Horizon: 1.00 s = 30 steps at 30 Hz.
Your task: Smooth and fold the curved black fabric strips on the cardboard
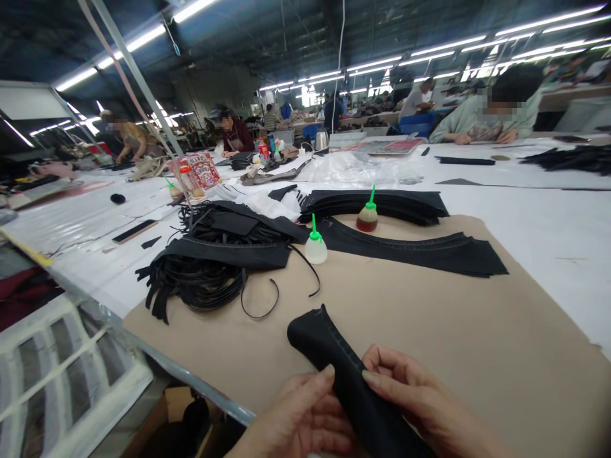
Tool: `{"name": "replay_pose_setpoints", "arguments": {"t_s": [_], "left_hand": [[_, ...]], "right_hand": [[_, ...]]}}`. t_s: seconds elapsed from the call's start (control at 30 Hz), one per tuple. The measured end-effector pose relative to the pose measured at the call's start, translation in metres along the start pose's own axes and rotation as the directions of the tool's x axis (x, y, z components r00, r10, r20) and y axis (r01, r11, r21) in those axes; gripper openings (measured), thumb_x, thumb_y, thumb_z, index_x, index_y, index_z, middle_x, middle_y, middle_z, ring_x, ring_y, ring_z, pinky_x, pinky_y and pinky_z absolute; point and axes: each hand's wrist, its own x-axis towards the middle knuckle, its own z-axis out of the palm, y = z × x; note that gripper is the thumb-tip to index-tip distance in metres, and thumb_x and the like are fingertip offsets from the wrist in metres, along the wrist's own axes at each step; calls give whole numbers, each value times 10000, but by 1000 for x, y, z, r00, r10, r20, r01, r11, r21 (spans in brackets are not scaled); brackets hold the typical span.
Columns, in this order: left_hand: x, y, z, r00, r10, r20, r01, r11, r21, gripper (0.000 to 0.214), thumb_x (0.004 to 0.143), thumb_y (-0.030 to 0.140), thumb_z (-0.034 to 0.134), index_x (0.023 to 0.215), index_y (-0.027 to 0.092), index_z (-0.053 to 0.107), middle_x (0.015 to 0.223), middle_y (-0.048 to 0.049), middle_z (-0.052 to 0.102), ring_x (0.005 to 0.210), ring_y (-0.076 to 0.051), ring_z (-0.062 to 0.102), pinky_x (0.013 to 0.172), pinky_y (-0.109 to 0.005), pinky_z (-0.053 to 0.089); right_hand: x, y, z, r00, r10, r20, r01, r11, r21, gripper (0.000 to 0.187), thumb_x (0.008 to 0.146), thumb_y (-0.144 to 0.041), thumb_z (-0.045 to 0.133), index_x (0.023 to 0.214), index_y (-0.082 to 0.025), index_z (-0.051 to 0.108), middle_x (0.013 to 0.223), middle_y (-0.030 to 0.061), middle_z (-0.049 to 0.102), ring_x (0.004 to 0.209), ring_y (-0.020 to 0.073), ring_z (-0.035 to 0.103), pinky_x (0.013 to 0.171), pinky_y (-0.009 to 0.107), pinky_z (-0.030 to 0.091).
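Observation:
A long black fabric piece (pixel 356 397), with a stitched line along it and one end curled over, lies between my hands at the bottom of the view. My left hand (pixel 305 413) grips its left edge, thumb on top and fingers underneath. On the other side my right hand (pixel 405 388) pinches the right edge between thumb and bent fingers. Beyond them stand two small squeeze bottles with green nozzles, one with whitish contents (pixel 316 248) and one with reddish-brown liquid (pixel 367 219).
Brown paper (pixel 443 305) covers the near table. A bundle of black strips (pixel 200 280) lies left, stacked black pieces (pixel 410 251) behind. A white plastic crate (pixel 62 375) stands beside the table edge. A co-worker (pixel 491 114) sits across at the right; other people work farther back.

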Motion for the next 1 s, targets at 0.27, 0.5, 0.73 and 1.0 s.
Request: {"name": "replay_pose_setpoints", "arguments": {"t_s": [0.27, 0.5, 0.73, 1.0], "left_hand": [[-1, -3, 21, 950, 238, -204, -246, 969, -17, 482, 591, 291, 839, 1008, 143, 646, 894, -48, 693, 893, -230, 635, 831, -329, 478], [-7, 1, 27, 894, 409, -184, -359, 898, 252, 425, 642, 323, 786, 997, 140, 639, 953, -58, 698, 991, -247, 609, 878, -325, 463], [-3, -9, 22, 818, 506, -274, -349, 814, 464, 388, 639, 338, 775, 938, 131, 639, 853, -55, 699, 839, -231, 637, 758, -305, 500], [-11, -4, 32, 803, 539, -252, -349, 770, 535, 291, 659, 299, 731, 886, 128, 669, 833, -45, 707, 793, -209, 643, 717, -274, 511]], "right_hand": [[-10, 16, -2, 991, -130, 11, 128, 957, -261, 427, 776, -568, 665, 732, -196, 461, 614, -54, 453, 551, 95, 385, 510, 209, 288], [-26, 11, 12, 882, -469, -43, 261, 562, -785, 141, 962, -325, 426, 932, -234, 529, 826, -5, 599, 745, 153, 556, 689, 254, 426], [-20, 16, 9, 722, -667, 184, 348, 122, -929, 184, 973, -189, 386, 966, -248, 561, 920, 26, 607, 811, 180, 586, 724, 289, 460], [-17, 21, 12, 717, -665, 208, 395, 141, -908, 191, 970, -155, 376, 939, -226, 551, 872, 20, 600, 767, 160, 608, 663, 260, 475]]}}
